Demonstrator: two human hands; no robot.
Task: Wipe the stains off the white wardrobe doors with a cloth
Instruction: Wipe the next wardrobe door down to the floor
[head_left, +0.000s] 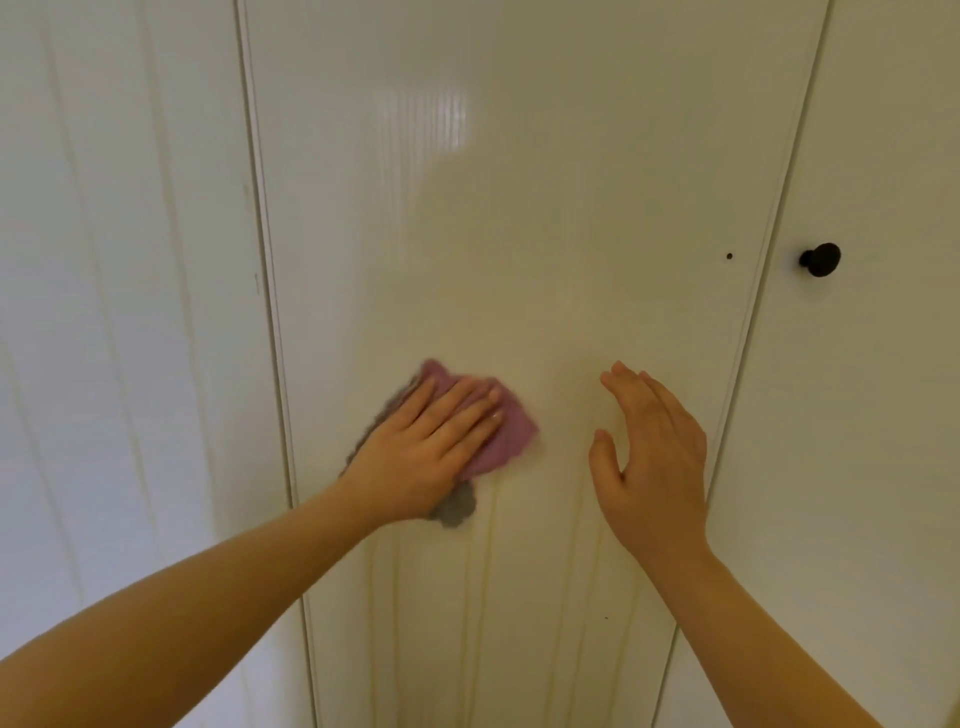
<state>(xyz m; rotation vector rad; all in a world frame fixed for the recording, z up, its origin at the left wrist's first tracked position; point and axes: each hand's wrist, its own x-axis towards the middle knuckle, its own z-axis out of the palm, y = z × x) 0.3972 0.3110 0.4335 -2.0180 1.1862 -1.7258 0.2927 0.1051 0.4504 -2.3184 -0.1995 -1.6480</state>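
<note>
A glossy white wardrobe door (519, 208) fills the middle of the head view. My left hand (421, 447) lies flat with straight fingers on a pink and grey cloth (511, 434), pressing it against the door's lower left part. A grey corner of the cloth sticks out below the palm. My right hand (654, 457) is beside it on the same door, fingers straight and slightly spread, holding nothing; whether it touches the surface I cannot tell. A small dark speck (605, 618) shows lower on the door.
Another white door (119, 312) with vertical grooves stands to the left. The door on the right (883, 415) carries a round black knob (821, 259). A small dark hole (729, 255) sits near the middle door's right edge.
</note>
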